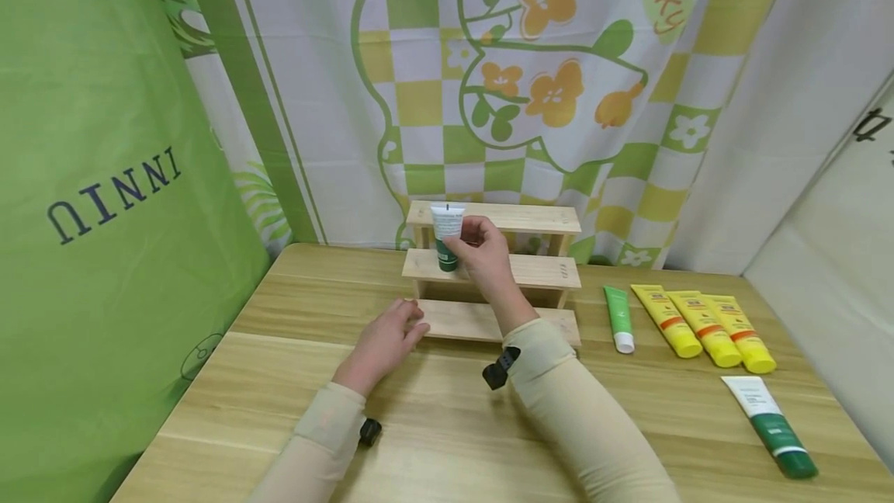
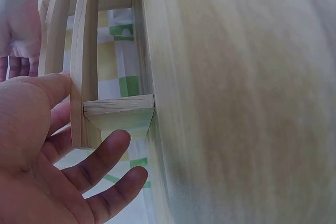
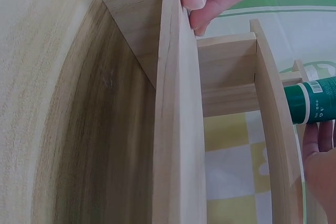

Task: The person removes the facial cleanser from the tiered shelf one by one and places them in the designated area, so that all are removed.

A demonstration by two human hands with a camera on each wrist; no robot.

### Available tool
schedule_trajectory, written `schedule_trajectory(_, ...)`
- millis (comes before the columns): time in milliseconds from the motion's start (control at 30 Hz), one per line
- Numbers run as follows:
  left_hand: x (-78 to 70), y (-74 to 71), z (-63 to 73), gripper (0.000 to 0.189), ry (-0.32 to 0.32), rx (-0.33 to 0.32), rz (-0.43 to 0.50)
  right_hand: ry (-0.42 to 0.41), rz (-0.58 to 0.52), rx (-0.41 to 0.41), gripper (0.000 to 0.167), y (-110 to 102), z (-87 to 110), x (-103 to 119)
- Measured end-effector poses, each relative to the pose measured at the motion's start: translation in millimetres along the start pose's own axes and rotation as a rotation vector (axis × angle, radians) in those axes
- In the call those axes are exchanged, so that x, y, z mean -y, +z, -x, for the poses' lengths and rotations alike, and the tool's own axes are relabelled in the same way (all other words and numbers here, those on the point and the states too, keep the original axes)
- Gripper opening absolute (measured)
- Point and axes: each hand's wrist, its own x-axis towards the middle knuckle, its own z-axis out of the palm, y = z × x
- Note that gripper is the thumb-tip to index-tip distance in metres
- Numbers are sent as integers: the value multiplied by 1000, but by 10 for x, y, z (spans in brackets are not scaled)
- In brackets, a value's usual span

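Observation:
A white and dark green tube (image 1: 447, 237) stands cap-down on the middle step of a three-step wooden rack (image 1: 531, 271). My right hand (image 1: 486, 257) pinches it from the right between thumb and fingers. In the right wrist view the green cap end of the tube (image 3: 311, 102) meets the middle board. At the left end of the lowest step, my left hand (image 1: 386, 338) touches the board's edge. The left wrist view shows its thumb and fingers (image 2: 107, 156) around that board end, two of the fingers held away from the wood.
Right of the rack lie a small green tube (image 1: 618, 318), several yellow tubes (image 1: 698, 326) in a row, and a larger white and green tube (image 1: 770, 427) nearer the front. A patterned curtain (image 1: 314, 99) hangs behind the wooden table (image 1: 230, 410). Green fabric (image 1: 91, 293) borders the left.

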Motion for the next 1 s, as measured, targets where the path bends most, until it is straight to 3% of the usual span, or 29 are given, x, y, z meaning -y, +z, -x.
schedule_trajectory(433, -24, -12, -13, 34, -7, 3, 3, 22, 22, 11, 39, -105, 78, 52)
schedule_trajectory(767, -12, -9, -6, 33, -8, 1, 15, 13, 60, -2, 33, -213, 333, 458)
schedule_trajectory(1000, -7, -4, 12, 32, 12, -12, 10, -22, 51, -29, 39, -419, 266, 217)
